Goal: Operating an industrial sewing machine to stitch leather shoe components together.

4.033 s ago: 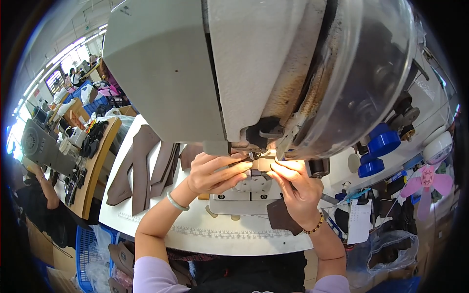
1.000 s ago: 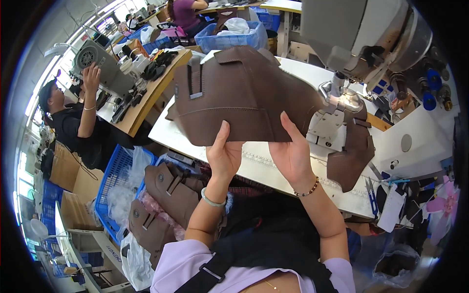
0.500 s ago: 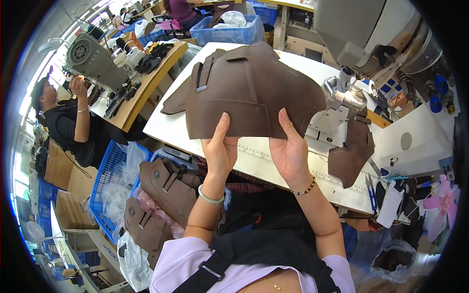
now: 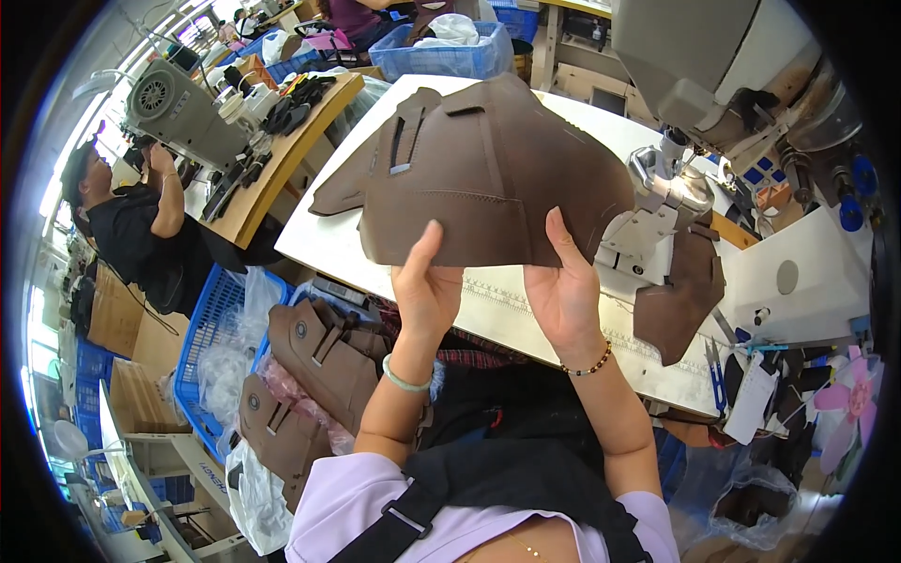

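Your left hand (image 4: 429, 293) and right hand (image 4: 565, 298) clamp the stitched brown leather panel (image 4: 507, 169) left of the sewing machine (image 4: 690, 66), thumbs uppermost, and swinging it rightward could snag its edge against that machine.

A sewing machine (image 4: 690, 56) stands right of the held panel (image 4: 558, 174).

- White surface (image 4: 328, 244) across the middle
- Wood-edged surface (image 4: 267, 192) to the left, slanting toward the far side
- Tan floor (image 4: 160, 352) at left, nearer
- Pale-topped surface (image 4: 577, 6), far, right of centre
- White glare (image 4: 53, 192) at far left, lamps or windows unclear
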A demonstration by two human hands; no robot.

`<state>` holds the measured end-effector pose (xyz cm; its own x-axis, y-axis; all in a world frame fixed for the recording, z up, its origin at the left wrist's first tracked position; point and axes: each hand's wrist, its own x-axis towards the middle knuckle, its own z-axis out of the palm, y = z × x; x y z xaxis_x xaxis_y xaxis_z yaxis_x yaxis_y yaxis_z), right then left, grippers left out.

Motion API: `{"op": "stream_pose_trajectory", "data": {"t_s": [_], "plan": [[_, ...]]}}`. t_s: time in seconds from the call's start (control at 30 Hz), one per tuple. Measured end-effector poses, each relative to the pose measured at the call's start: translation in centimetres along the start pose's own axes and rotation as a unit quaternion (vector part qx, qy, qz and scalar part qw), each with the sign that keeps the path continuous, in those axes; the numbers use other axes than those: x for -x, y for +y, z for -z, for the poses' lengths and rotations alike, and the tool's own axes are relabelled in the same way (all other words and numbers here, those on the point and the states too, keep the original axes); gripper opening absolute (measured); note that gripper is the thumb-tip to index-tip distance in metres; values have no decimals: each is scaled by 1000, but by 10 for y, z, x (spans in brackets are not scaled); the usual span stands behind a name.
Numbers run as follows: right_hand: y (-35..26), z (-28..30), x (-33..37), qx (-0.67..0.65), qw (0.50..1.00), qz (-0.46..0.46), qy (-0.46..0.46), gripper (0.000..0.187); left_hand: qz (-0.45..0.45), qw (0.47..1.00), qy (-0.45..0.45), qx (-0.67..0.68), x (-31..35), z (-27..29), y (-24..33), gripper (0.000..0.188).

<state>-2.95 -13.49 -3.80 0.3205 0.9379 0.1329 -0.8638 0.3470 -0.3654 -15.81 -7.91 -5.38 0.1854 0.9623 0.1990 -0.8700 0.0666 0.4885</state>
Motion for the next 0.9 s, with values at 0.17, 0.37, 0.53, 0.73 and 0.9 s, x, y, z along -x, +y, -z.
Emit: {"op": "stream_pose_trajectory", "data": {"t_s": [0.17, 0.37, 0.53, 0.73, 0.9], "plan": [[-10, 6, 1, -19, 999, -12, 23, 30, -10, 990, -8, 138, -5, 42, 15, 27], [-11, 18, -2, 10, 999, -6, 46, 30, -63, 996, 16, 58, -6, 42, 23, 27], [-9, 14, 0, 1, 1000, 1, 15, 33, -108, 994, 0, -15, -10, 50, 33, 33], [-12, 20, -4, 2, 1000, -2, 24, 34, -116, 992, -24, -33, -11, 40, 32, 33], [-12, 23, -7, -7, 1000, -13, 26, 34, -115, 992, -31, -31, -12, 38, 32, 33]]}}
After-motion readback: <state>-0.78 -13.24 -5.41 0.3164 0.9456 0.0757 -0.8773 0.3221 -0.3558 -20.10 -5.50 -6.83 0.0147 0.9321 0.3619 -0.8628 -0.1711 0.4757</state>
